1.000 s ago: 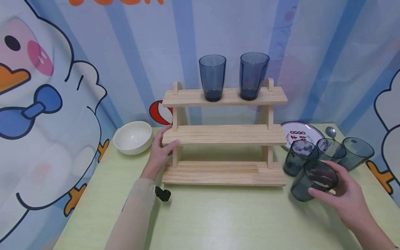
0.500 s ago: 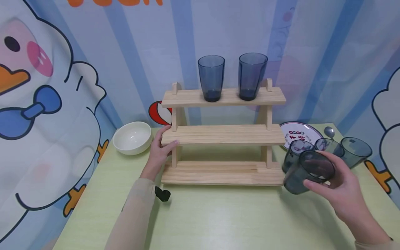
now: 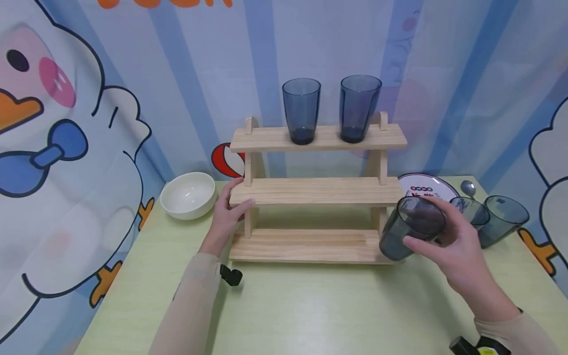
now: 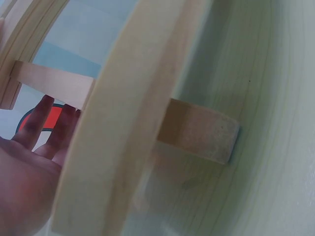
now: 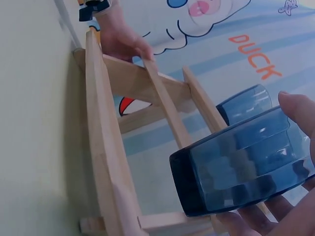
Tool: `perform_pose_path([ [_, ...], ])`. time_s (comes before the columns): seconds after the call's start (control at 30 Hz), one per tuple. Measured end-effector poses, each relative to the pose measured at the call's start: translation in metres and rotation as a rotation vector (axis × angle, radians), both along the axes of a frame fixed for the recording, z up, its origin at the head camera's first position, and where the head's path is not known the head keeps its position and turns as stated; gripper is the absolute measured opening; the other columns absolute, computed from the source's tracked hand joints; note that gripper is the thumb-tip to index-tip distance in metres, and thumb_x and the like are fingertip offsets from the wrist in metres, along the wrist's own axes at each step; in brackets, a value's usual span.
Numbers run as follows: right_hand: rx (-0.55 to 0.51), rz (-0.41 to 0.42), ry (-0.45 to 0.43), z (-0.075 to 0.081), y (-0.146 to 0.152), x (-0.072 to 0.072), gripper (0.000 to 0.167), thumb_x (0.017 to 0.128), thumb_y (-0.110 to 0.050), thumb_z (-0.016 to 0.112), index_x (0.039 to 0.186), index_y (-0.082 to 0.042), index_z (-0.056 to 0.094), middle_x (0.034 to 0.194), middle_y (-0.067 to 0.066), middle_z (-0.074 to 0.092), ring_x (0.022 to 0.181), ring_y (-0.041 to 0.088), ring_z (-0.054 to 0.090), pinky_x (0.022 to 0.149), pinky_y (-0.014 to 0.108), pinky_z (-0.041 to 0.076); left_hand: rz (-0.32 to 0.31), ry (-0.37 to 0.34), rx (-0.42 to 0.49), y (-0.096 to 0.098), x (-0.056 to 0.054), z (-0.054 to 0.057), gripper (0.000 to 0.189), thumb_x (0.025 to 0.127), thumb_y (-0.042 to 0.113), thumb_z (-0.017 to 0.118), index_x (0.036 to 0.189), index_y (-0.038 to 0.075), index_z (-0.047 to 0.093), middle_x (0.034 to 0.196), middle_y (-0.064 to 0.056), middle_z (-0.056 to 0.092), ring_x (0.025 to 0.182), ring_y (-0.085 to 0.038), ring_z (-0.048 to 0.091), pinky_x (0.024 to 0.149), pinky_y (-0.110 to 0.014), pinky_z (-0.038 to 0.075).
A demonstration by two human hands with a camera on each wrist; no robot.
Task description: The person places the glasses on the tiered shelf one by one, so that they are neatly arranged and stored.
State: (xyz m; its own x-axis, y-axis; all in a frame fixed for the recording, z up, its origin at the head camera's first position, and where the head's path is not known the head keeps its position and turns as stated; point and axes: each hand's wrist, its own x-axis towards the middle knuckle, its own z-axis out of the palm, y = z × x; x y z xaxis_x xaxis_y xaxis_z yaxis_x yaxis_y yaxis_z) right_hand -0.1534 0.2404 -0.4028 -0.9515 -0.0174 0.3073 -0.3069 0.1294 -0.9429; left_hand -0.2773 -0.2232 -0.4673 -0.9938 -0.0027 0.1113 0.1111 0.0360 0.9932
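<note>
My right hand (image 3: 463, 256) holds a dark, see-through tumbler (image 3: 410, 229) by its side, thumb in front and fingers round the back. The tumbler leans slightly and overlaps the right end of the bottom shelf in the head view. In the right wrist view its thick base (image 5: 187, 182) points toward the wooden rack (image 5: 110, 162). My left hand (image 3: 226, 212) grips the left end of the middle shelf (image 3: 315, 191), thumb at its front edge. On the top shelf (image 3: 326, 138) stand two bluish tumblers, one left (image 3: 301, 113) and one right (image 3: 360, 111).
Two more tumblers, a nearer one (image 3: 474, 213) and a far-right one (image 3: 501, 224), stand right of the rack. Behind them lie a printed plate (image 3: 428, 183) and a spoon (image 3: 468, 188). A white bowl (image 3: 188, 195) sits on the left. A cartoon curtain (image 3: 204, 74) hangs behind the table.
My right hand has raised the tumbler off the table and carried it left to the rack's right end, now hiding another tumbler behind it. My left hand keeps its place on the shelf.
</note>
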Motion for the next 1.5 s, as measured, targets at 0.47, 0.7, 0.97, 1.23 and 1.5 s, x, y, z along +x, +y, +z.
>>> perform_pose_path([
  [0.47,0.055,0.061,0.045,0.025,-0.043,-0.028,0.077,0.090,0.002,0.080,0.157,-0.017,0.047,0.131,0.002,0.068,0.111,0.013,0.068,0.089,0.018,0.054,-0.003,-0.010,-0.002,0.001,0.000,0.002,0.070,0.099,0.015,0.073,0.161,0.024,0.039,0.156,-0.007,0.046,0.114,-0.028,0.063,0.099,-0.051,0.053],
  [0.7,0.138,0.020,-0.005,0.035,-0.064,-0.042,0.076,0.091,-0.018,0.084,0.156,-0.028,0.046,0.135,0.006,0.066,0.116,0.017,0.065,0.095,0.021,0.050,0.006,0.002,-0.011,0.001,-0.001,0.001,0.071,0.099,0.015,0.073,0.160,0.024,0.039,0.158,-0.004,0.043,0.107,-0.026,0.067,0.093,-0.044,0.056],
  [0.97,0.107,0.042,-0.016,0.047,-0.085,-0.058,0.076,0.089,-0.023,0.087,0.154,-0.030,0.049,0.135,0.007,0.066,0.121,0.020,0.064,0.097,0.027,0.053,0.004,0.002,-0.015,0.001,0.000,0.000,0.071,0.099,0.016,0.073,0.161,0.024,0.039,0.156,-0.007,0.046,0.113,-0.029,0.063,0.090,-0.036,0.057],
  [1.23,0.099,0.051,-0.019,0.051,-0.102,-0.073,0.076,0.087,-0.025,0.089,0.152,-0.032,0.050,0.133,0.005,0.066,0.120,0.019,0.063,0.105,0.038,0.048,0.004,-0.008,-0.012,0.000,0.000,0.001,0.070,0.100,0.015,0.073,0.161,0.024,0.039,0.155,-0.009,0.047,0.116,-0.030,0.061,0.092,-0.041,0.056],
  [1.5,0.079,0.098,-0.039,0.050,-0.118,-0.088,0.081,0.086,-0.027,0.090,0.155,-0.026,0.047,0.135,0.005,0.062,0.121,0.024,0.061,0.098,0.040,0.053,0.001,0.001,-0.007,0.000,0.000,0.000,0.070,0.100,0.014,0.072,0.161,0.024,0.039,0.154,-0.007,0.047,0.112,-0.027,0.065,0.087,-0.034,0.058],
])
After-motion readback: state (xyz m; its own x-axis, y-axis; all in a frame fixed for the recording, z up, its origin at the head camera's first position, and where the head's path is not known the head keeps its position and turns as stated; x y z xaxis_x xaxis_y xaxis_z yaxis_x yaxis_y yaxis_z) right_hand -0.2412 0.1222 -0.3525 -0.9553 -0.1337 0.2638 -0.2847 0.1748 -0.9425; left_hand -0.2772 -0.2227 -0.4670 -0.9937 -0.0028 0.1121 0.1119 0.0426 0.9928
